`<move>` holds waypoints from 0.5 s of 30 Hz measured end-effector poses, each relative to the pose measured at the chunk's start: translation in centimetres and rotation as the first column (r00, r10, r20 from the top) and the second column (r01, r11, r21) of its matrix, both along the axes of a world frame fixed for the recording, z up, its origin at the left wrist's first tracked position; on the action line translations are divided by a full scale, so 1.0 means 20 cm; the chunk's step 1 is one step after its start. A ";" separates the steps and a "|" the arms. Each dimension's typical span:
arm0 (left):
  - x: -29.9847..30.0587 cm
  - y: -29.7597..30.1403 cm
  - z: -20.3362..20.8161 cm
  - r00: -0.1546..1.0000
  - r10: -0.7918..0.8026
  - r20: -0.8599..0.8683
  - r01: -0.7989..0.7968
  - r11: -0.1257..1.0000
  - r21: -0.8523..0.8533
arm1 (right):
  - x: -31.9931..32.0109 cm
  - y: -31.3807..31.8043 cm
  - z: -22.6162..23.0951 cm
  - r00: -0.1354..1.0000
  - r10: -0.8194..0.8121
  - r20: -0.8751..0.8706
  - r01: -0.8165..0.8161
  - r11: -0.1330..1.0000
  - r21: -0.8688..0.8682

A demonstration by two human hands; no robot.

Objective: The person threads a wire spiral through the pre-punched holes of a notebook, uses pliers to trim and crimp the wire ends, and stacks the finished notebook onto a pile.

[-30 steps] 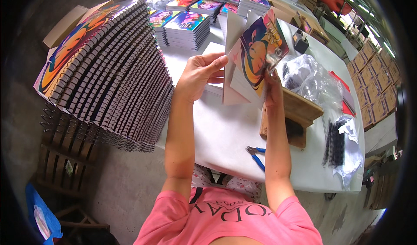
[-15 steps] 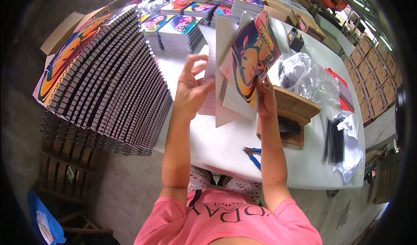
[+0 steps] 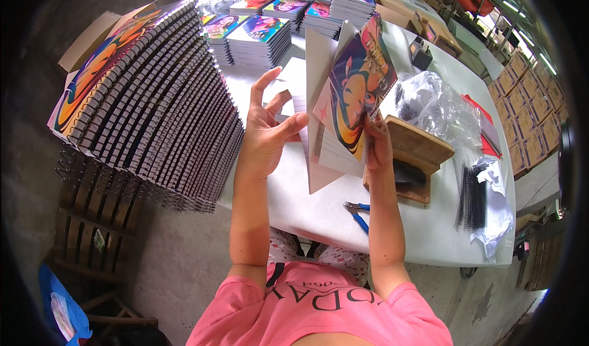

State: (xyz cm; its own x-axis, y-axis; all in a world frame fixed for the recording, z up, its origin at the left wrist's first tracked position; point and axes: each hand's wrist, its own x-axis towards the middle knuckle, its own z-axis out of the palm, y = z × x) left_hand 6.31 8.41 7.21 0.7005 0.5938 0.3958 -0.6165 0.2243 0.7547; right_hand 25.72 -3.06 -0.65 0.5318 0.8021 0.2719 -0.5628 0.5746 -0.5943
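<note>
Upright in front of me is a notebook [image 3: 351, 100] with a colourful cartoon cover, its white pages fanned apart. My right hand [image 3: 378, 143] grips it by the lower edge of the cover, fingers closed around it. On the other side, my left hand [image 3: 265, 131] has its fingers spread, with the thumb close to the loose lined pages; whether it touches them I cannot tell. A wooden block stand [image 3: 417, 149] with a dark groove sits just beyond my right forearm. Blue-handled cutters [image 3: 358, 216] lie between my forearms on the white table [image 3: 319, 223].
A tall stack of wire-bound notebooks [image 3: 159, 100] stands to the left. Piles of notebooks [image 3: 261, 42] are at the back. On the right lie clear plastic bags [image 3: 432, 110], black binding coils [image 3: 471, 199] and crumpled white paper [image 3: 496, 208]. Brown cartons [image 3: 527, 107] are stacked beyond.
My left hand's fingers have opened wider, the index finger now raised. The notebook's pages have swung slightly down and to the right, while my right hand keeps its grip.
</note>
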 end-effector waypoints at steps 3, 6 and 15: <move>0.00 0.01 -0.02 0.982 -0.171 0.081 0.179 0.980 -0.092 | -0.04 0.00 0.00 0.992 0.089 -0.094 -0.081 0.994 0.079; 0.00 0.01 -0.02 0.969 -0.211 0.127 0.226 0.967 -0.119 | -0.06 0.00 0.00 0.975 0.178 -0.135 -0.160 0.978 0.132; 0.06 -0.02 0.01 0.995 -0.012 0.098 0.017 0.998 -0.054 | -0.14 0.07 0.02 0.984 0.108 -0.144 -0.098 0.992 0.076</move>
State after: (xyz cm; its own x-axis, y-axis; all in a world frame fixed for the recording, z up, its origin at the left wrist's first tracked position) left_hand 7.47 8.11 7.41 0.6688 0.6067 0.4298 -0.6829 0.2727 0.6777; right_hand 23.00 -1.63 -0.34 0.4858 0.8369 0.2520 -0.6998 0.5452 -0.4616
